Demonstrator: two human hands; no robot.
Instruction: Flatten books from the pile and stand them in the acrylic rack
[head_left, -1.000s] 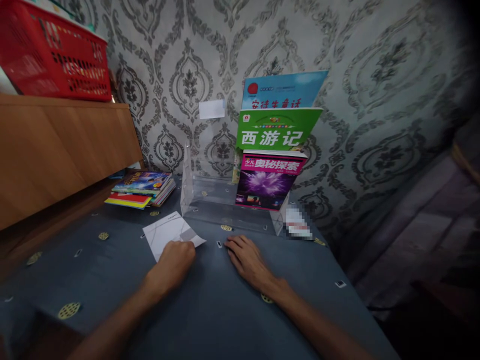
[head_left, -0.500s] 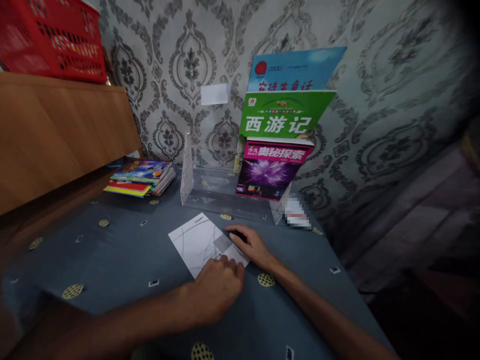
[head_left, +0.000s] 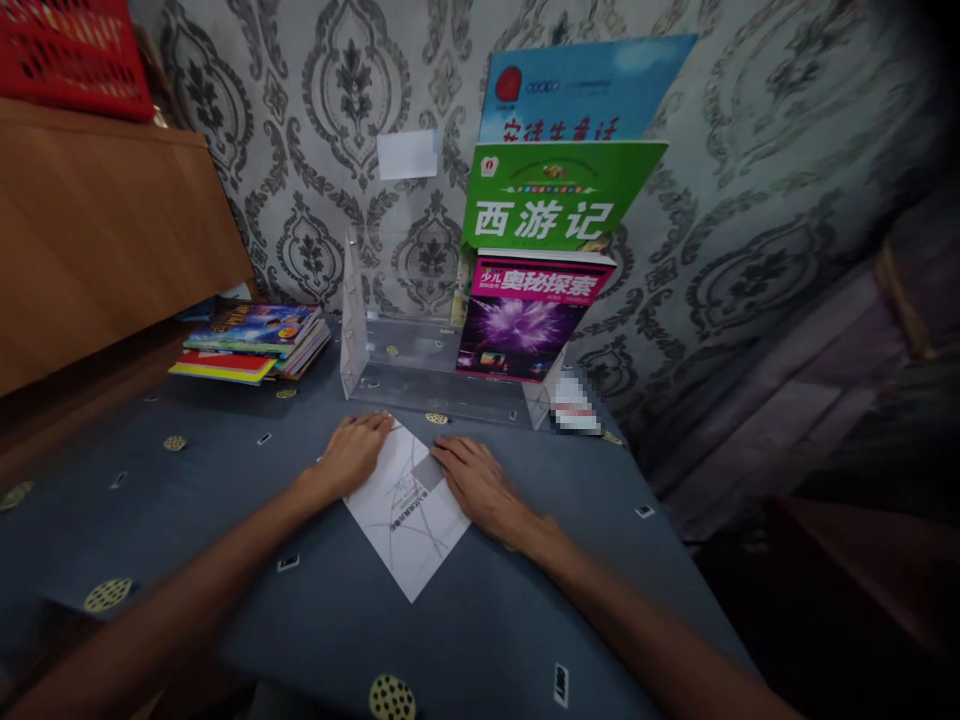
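A white printed paper [head_left: 416, 545] lies flat on the table, turned so that one corner points toward me. It bears grey curved lines, a grey patch and small dark lettering. My left hand [head_left: 355, 456] rests on its upper left edge, fingers stretched toward the far corner. On the right edge, beside the grey patch, my right hand [head_left: 480, 488] lies flat with its fingers extended. Neither hand grips anything that I can see; the parts of the paper beneath the palms are hidden.
Behind the paper stands a clear acrylic rack [head_left: 420, 392] holding a purple book [head_left: 521, 325], a green book [head_left: 562, 195] and a blue book [head_left: 585, 85]. Several stacked books [head_left: 259, 335] lie at the left. A pixelated white item [head_left: 576, 405] sits right of the rack.
My left hand has moved from the paper's near edge to its upper left edge, uncovering the near corner. My right hand has flattened onto the right edge. The view has shifted slightly.
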